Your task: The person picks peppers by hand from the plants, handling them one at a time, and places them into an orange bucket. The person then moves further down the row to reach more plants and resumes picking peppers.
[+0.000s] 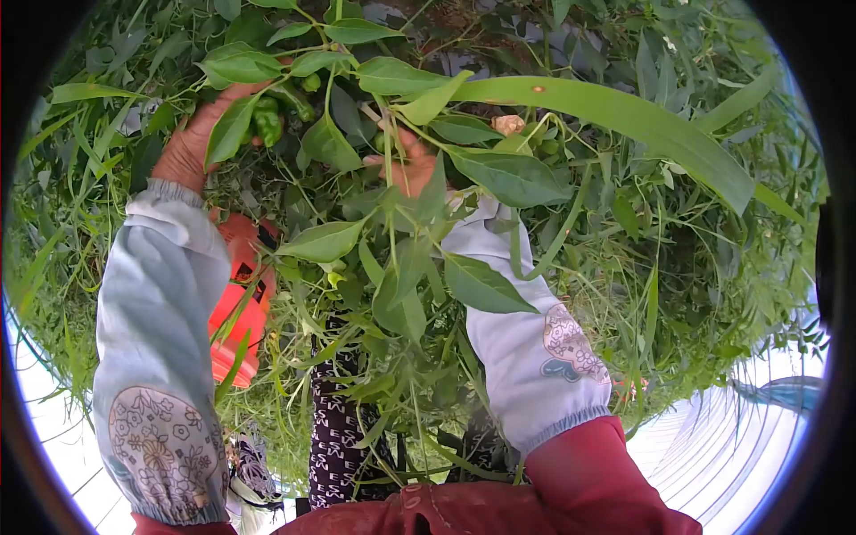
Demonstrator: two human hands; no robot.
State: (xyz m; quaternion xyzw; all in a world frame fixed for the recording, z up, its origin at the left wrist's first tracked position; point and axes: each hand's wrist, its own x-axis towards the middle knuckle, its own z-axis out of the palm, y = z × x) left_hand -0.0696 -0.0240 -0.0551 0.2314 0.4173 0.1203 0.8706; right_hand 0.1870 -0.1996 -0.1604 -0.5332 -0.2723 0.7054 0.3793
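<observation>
My left hand (192, 143) is up in the pepper plant (401, 178), at the upper left of my view, with its fingers curled around a green pepper (267, 120) that hangs among the leaves. A broad leaf (230, 129) lies across the back of that hand and hides part of my fingers, so I cannot tell how tightly they close on the pepper. A second small green pepper (310, 82) sits just above and to the right of the first, on the same cluster of stems.

My right hand (406, 165) is near the middle of the view, a little to the right of the left, reaching into the same plant. Its fingers are bent around a thin stem (389, 143), though leaves cover most of the hand and I cannot tell whether it pinches the stem or only rests against it.

Both my forearms wear pale arm sleeves (160, 303) with a printed floral patch near the elbow, over red cuffs (588, 473). An orange bucket (239, 308) hangs below my left wrist, between my left arm and my body, partly screened by leaves. A long, wide grass-like blade (624, 116) arches across the upper right, and tangled green weeds fill the rest around the plant.
</observation>
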